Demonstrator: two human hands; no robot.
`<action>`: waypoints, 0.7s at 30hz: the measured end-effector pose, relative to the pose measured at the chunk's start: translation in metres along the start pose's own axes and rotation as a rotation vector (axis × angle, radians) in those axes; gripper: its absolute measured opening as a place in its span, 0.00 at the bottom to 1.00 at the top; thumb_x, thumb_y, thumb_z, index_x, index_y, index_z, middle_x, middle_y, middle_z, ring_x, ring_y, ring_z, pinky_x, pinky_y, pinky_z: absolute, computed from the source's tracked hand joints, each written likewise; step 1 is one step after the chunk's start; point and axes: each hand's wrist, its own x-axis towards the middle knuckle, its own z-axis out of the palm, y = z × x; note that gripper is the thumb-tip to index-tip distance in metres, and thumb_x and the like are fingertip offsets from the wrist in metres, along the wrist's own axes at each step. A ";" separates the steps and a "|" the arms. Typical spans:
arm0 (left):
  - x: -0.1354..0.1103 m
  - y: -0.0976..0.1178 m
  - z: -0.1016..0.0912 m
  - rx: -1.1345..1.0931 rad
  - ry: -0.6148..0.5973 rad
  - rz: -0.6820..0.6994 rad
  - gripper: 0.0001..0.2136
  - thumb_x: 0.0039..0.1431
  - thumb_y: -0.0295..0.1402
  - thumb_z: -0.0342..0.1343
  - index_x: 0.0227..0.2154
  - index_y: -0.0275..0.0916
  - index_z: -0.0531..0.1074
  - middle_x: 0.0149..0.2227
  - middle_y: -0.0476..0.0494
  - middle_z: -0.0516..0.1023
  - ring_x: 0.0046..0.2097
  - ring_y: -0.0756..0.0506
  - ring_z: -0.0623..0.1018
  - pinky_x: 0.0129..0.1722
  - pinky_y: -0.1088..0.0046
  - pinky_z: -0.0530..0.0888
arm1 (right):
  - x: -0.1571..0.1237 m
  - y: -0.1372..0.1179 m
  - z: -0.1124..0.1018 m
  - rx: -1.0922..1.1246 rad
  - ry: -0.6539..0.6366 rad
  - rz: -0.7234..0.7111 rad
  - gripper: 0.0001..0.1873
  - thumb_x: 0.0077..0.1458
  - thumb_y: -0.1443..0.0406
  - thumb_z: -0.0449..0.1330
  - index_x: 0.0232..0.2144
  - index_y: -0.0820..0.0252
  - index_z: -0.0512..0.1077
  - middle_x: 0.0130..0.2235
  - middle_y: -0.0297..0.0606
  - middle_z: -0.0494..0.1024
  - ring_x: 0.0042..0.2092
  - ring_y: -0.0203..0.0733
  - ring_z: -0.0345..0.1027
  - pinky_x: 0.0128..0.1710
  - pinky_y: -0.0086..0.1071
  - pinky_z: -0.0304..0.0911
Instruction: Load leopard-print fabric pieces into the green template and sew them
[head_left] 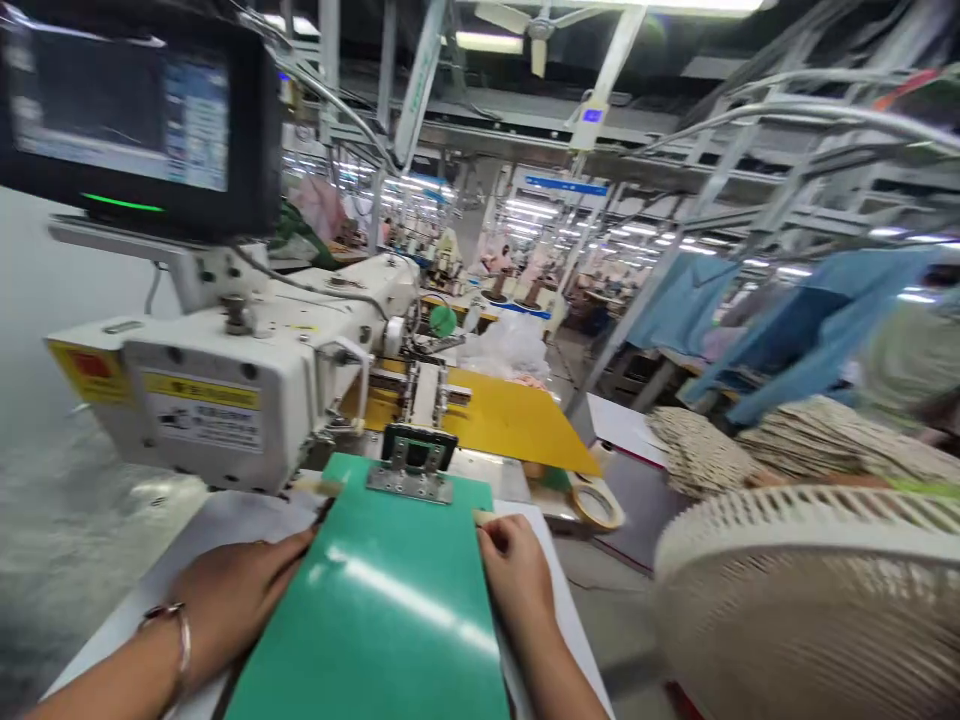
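A glossy green template plate (390,600) lies in front of me, its far end under the metal bracket (411,480) of a white sewing machine (225,370). My left hand (232,590), with a bracelet at the wrist, rests along the plate's left edge. Its visible fingers are stretched out; their undersides are hidden. At the right edge, my right hand (517,570) is closed in a pinch, fingers curled against the plate. A small pale tab (484,517) shows at its fingertips; whether they hold it is unclear.
A black display (142,120) stands above the machine at left. Beyond the bracket lies a yellow sheet (510,415), with a tape roll (598,506) near its right corner. A pale slatted basket (810,600) fills the lower right, before stacked beige pieces (817,440) and hanging blue fabric (817,310).
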 end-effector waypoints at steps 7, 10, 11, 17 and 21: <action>-0.001 0.008 -0.012 0.008 -0.097 -0.020 0.25 0.69 0.45 0.33 0.63 0.53 0.65 0.38 0.38 0.82 0.42 0.32 0.81 0.37 0.59 0.72 | 0.004 0.001 -0.002 0.015 -0.085 0.053 0.19 0.50 0.49 0.50 0.25 0.55 0.70 0.36 0.42 0.71 0.39 0.51 0.67 0.40 0.42 0.60; -0.001 0.007 -0.008 0.013 -0.081 -0.022 0.24 0.69 0.44 0.33 0.63 0.56 0.64 0.38 0.38 0.82 0.42 0.32 0.81 0.37 0.59 0.72 | 0.003 -0.004 -0.004 -0.007 -0.078 0.077 0.20 0.49 0.47 0.50 0.24 0.54 0.69 0.35 0.41 0.71 0.39 0.51 0.67 0.39 0.42 0.60; -0.001 0.007 -0.008 0.009 -0.077 -0.022 0.24 0.69 0.44 0.33 0.62 0.56 0.64 0.39 0.39 0.82 0.42 0.32 0.81 0.37 0.59 0.72 | 0.002 -0.004 -0.004 -0.018 -0.074 0.081 0.20 0.49 0.46 0.49 0.23 0.54 0.68 0.35 0.41 0.71 0.38 0.51 0.66 0.38 0.42 0.60; 0.001 0.012 -0.012 -0.018 -0.112 -0.077 0.24 0.69 0.43 0.34 0.63 0.56 0.63 0.40 0.39 0.82 0.43 0.32 0.81 0.38 0.58 0.73 | 0.002 -0.002 -0.001 -0.066 -0.042 0.073 0.20 0.48 0.46 0.50 0.21 0.53 0.65 0.32 0.40 0.70 0.35 0.50 0.65 0.36 0.42 0.59; 0.001 0.013 -0.014 -0.007 -0.101 -0.080 0.24 0.70 0.42 0.34 0.63 0.55 0.63 0.39 0.40 0.83 0.42 0.34 0.82 0.37 0.61 0.72 | 0.003 -0.002 0.000 -0.079 0.003 0.009 0.19 0.50 0.47 0.49 0.21 0.54 0.65 0.32 0.41 0.69 0.34 0.50 0.66 0.34 0.42 0.58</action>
